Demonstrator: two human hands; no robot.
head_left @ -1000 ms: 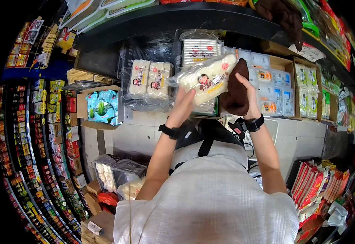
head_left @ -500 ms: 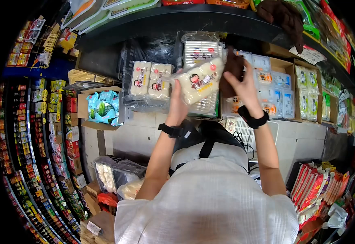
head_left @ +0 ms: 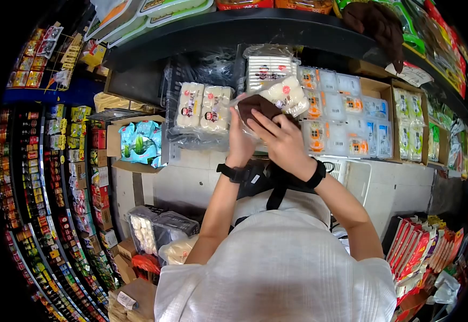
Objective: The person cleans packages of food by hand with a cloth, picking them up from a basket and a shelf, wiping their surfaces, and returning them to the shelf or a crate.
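My left hand (head_left: pixel 241 144) grips the left end of a clear plastic packet of white food (head_left: pixel 288 95), printed with a cartoon figure and red marks. Over the packet's near side lies a dark brown cloth (head_left: pixel 256 106). My right hand (head_left: pixel 286 144) holds that cloth with its fingers pressed down on the packet. Two similar white packets (head_left: pixel 216 107) lie just left of my left hand, in a plastic-lined black crate. Behind the held packet is a stack of white packets (head_left: pixel 264 70).
Clear packs with orange labels (head_left: pixel 315 134) fill the section to the right. Green-labelled packs (head_left: pixel 407 123) stand in a box farther right. A carton of turquoise bags (head_left: pixel 141 140) sits at left. Above runs a dark shelf edge (head_left: pixel 234 31), with a brown glove (head_left: pixel 376 24) hanging over it.
My right hand has brought the brown cloth leftward onto the packet, covering part of its front. My left hand still holds the packet.
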